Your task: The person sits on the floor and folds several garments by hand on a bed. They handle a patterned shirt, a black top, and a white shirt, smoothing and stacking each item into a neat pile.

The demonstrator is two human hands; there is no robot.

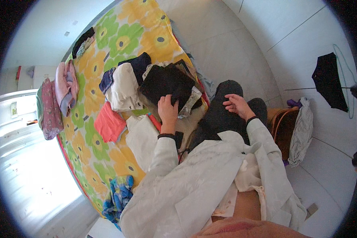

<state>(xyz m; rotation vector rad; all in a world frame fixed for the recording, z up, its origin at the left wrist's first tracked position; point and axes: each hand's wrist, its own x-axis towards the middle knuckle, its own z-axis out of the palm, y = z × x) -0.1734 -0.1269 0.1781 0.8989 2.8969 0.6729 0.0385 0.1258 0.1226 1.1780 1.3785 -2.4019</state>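
My left hand [168,110] rests on the near edge of a folded black garment [166,81], fingers on the cloth; whether it grips the fabric I cannot tell. The garment lies on top of other folded clothes on the bed. Above my dark-trousered knees, my right hand [237,104] holds nothing, its fingers loosely apart. A patterned grey-white cloth [191,102] sticks out at the pile's right side. Left of the black garment are a folded white garment [123,87] and a navy garment [139,66]. A coral folded cloth [110,122] and an off-white cloth [141,139] lie nearer me.
A flowered sheet [92,160] covers the bed. Rolled pink bedding [67,86] lies along its left side, and a blue checked cloth [119,196] near its lower edge. On the tiled floor to my right are a brown stool [281,122], a striped cloth [302,134] and a black garment [330,80] beside a green hanger.
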